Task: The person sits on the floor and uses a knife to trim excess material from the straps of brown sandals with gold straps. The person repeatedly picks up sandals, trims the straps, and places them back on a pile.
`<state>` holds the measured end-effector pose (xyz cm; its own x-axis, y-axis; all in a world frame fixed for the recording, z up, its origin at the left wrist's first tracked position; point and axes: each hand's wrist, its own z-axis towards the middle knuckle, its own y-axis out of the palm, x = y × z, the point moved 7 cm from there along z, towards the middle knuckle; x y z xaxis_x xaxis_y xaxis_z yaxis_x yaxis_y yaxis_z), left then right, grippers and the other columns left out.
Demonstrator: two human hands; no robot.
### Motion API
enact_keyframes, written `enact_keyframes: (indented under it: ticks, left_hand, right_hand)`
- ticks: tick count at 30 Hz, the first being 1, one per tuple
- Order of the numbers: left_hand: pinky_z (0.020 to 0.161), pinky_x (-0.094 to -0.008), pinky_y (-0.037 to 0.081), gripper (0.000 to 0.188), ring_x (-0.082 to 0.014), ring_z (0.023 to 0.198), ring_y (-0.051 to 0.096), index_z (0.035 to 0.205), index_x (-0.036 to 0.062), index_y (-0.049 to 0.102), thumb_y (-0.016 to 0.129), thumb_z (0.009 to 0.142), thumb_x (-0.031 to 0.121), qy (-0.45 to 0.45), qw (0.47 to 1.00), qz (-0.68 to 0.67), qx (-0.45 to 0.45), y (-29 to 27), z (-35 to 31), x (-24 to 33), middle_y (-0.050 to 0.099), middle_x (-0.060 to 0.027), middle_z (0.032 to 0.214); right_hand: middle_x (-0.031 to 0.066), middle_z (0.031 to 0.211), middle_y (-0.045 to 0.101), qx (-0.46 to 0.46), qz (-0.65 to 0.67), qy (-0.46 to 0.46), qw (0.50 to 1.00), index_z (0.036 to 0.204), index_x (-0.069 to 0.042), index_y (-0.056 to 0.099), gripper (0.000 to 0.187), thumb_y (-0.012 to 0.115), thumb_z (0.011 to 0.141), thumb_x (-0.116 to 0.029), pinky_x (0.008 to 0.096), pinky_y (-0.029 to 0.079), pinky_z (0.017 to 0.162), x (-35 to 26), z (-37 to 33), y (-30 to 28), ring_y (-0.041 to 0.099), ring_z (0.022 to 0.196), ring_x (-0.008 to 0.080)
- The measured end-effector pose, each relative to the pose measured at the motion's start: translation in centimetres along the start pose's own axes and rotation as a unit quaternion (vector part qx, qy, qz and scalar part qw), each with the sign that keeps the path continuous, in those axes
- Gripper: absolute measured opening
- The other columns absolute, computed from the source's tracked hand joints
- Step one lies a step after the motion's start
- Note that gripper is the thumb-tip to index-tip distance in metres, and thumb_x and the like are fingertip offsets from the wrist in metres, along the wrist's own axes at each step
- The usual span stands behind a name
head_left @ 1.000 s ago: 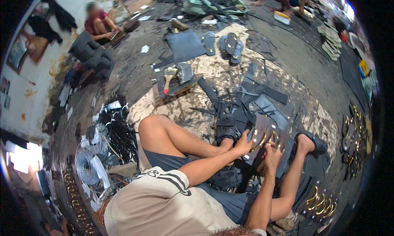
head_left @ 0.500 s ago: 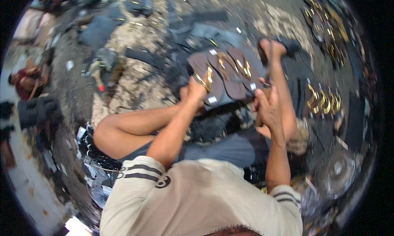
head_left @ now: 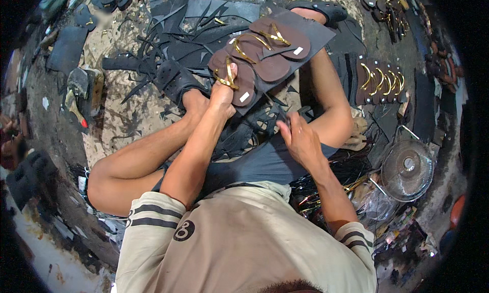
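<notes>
Brown sandals [head_left: 273,68] with gold straps lie side by side on a dark rubber sheet [head_left: 318,34], tilted over my legs. My left hand [head_left: 222,92] is closed on the sheet's near left end, its thumb over the nearest sandal [head_left: 244,88] beside the gold strap. My right hand [head_left: 300,138] is closed, just below and right of the sheet, apart from it. From its fingers a thin dark knife [head_left: 277,107] points up and left toward the sheet's lower edge; the palm hides its handle.
Dark rubber offcuts [head_left: 181,43] litter the ground ahead. At left lies a brush [head_left: 75,108] with a red tip. Several gold-strapped sandals [head_left: 382,81] stand in a row at right, near a fan [head_left: 407,171]. Black clogs [head_left: 175,81] are on my feet.
The sheet of sandals has tilted, its right end swinging up and away. My right hand has moved down and left toward my lap, the knife now pointing up and left instead of straight ahead.
</notes>
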<state>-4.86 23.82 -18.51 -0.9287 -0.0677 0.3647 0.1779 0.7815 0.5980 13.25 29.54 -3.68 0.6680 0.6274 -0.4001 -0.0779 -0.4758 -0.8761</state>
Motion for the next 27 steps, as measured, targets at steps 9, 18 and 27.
enact_keyframes:
  ticks: [9,18,27]
  left_hand:
    - [0.076,-0.0385,0.060,0.046,-0.0216,0.089,0.067,0.124,0.0067,0.056,0.068,0.091,0.037,-0.011,1.000,0.012,-0.023,-1.3,0.0,-1.4,0.065,-0.0083,0.106]
    - [0.080,-0.0340,0.057,0.042,-0.0172,0.094,0.065,0.127,0.0116,0.052,0.061,0.096,0.038,-0.095,0.994,0.054,0.014,-1.9,-1.5,0.1,0.063,-0.0039,0.110]
    - [0.073,-0.0310,0.054,0.051,-0.0152,0.088,0.063,0.125,0.0087,0.050,0.064,0.091,0.044,0.033,0.952,0.298,0.064,-1.7,-6.8,4.3,0.063,-0.0034,0.104]
  right_hand:
    - [0.0260,0.108,0.063,-0.134,0.057,-0.087,0.985,0.109,0.001,0.058,0.025,0.059,0.089,-0.013,0.0500,0.049,0.087,1.9,8.6,7.0,0.060,0.101,0.0443]
    - [0.0158,0.125,0.061,0.138,-0.065,-0.255,0.955,0.122,-0.014,0.062,0.040,0.065,0.085,-0.028,0.0433,0.044,0.100,-1.9,13.0,6.3,0.056,0.118,0.0346]
    - [0.0096,0.112,0.066,0.096,0.119,-0.097,0.983,0.114,-0.012,0.064,0.039,0.060,0.092,-0.044,0.0468,0.044,0.098,-3.6,20.2,6.6,0.060,0.108,0.0328]
